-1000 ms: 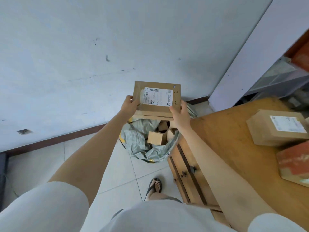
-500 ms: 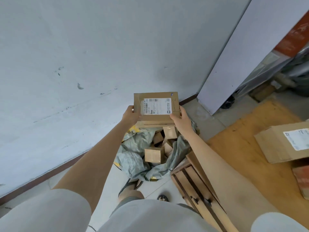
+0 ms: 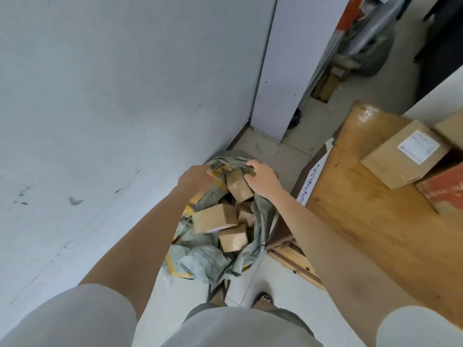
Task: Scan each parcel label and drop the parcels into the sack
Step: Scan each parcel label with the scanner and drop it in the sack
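Note:
The grey-green sack [image 3: 200,259] with yellow trim stands open on the floor against the wall. Several brown cardboard parcels lie in it: a wide one [image 3: 215,218] in the middle, a smaller one [image 3: 233,240] below it, and one tilted [image 3: 239,187] at the top. Both of my hands are over the sack's mouth and hold nothing. My left hand [image 3: 196,179] hovers at the sack's far left rim with its fingers loosely curled. My right hand [image 3: 263,180] has its fingers spread just right of the tilted parcel.
On the wooden table [image 3: 370,209] to the right sit a labelled cardboard box [image 3: 406,156] and a red box [image 3: 444,190]. The table's drawers [image 3: 293,256] face the sack. A white pillar [image 3: 283,71] stands behind. My feet are just below the sack.
The flat labelled parcel has left both hands and is no longer held up. Both hands have dropped to the sack's mouth, and my view has tilted down and turned right.

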### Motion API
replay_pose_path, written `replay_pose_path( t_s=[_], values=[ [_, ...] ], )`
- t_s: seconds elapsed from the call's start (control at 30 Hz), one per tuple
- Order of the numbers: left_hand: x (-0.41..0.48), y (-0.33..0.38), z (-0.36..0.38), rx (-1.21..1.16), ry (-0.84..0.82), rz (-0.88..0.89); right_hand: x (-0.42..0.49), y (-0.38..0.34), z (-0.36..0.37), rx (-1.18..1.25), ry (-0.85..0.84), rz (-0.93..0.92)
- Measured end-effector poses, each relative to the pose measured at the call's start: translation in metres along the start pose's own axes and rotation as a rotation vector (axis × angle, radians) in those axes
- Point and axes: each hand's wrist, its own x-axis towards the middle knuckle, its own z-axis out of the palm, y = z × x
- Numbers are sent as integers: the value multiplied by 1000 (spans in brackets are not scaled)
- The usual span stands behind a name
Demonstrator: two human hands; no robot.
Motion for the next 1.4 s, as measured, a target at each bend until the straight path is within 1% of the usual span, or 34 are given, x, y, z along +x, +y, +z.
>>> replay_pose_path(
  t_s=[0.1,0.2,0.33,0.53,0.7,0.93,1.07,1.17,1.3,1.4],
  values=[
    [17,27,-4,116,-42,136,-5,6,-13,-33,32,60],
    [30,63,1,138,-53,238,-16,25,-34,-68,79,117],
    [37,123,21,207,-95,447,-43,65,-74,-78,182,228],
    [26,241,70,321,-212,643,-116,143,-144,-70,353,455],
    [-16,339,133,331,-224,816,-195,225,-196,-22,471,594],
    [-83,449,226,356,-211,822,-284,348,-250,-4,520,663],
    [-104,499,265,306,-162,781,-315,404,-279,11,520,661],
    [-106,527,282,274,-92,732,-321,435,-300,34,514,639],
    [-91,557,295,245,3,634,-305,464,-328,49,522,596],
    [-73,577,302,247,19,588,-287,480,-348,52,511,555]
  ],
)
